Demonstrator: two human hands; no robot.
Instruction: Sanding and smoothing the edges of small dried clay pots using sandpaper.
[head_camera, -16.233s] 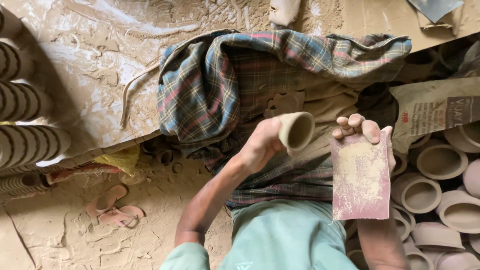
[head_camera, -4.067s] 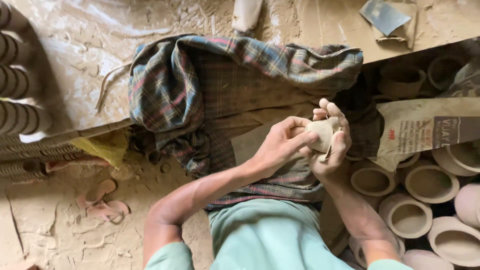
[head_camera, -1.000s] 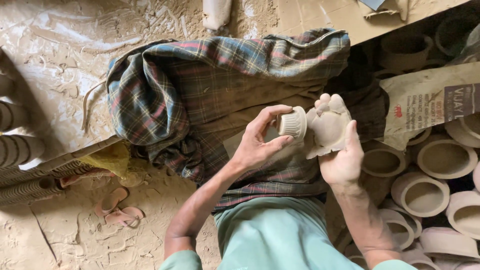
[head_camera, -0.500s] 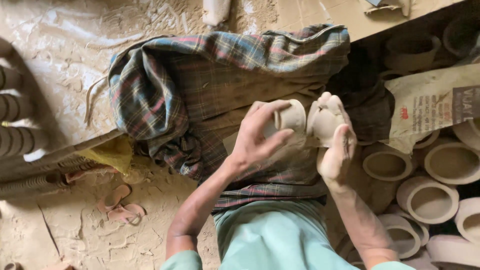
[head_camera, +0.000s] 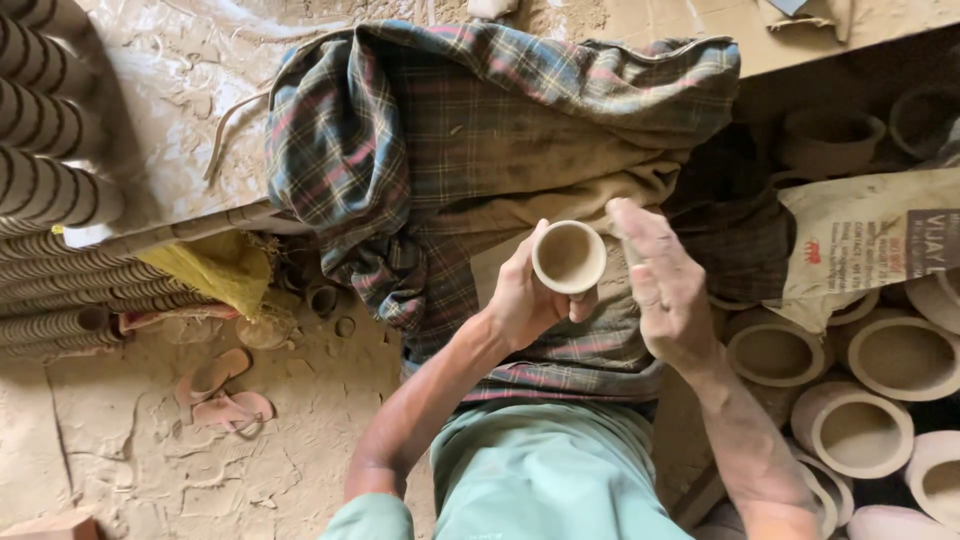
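My left hand (head_camera: 525, 300) grips a small pale clay cup (head_camera: 568, 256) from below, its round mouth turned up toward me. My right hand (head_camera: 668, 295) is just right of the cup, back facing up, fingers straight and together, the fingertips level with the rim. A pale sliver of the sanding sheet (head_camera: 626, 250) shows beside the index finger; the rest is hidden under the palm. Both hands hover over a plaid cloth (head_camera: 450, 130) spread across my lap and the dusty board.
Several wide clay pots (head_camera: 860, 430) lie packed at the right, partly under a printed sack (head_camera: 870, 240). Rows of stacked small cups (head_camera: 50, 180) line the left edge. Pink sandals (head_camera: 215, 390) and a yellow bag (head_camera: 215, 270) lie on the dusty floor.
The left hand has turned the cup so that its open mouth faces up. My right hand has come off the cup's side and rolled over, back now upward.
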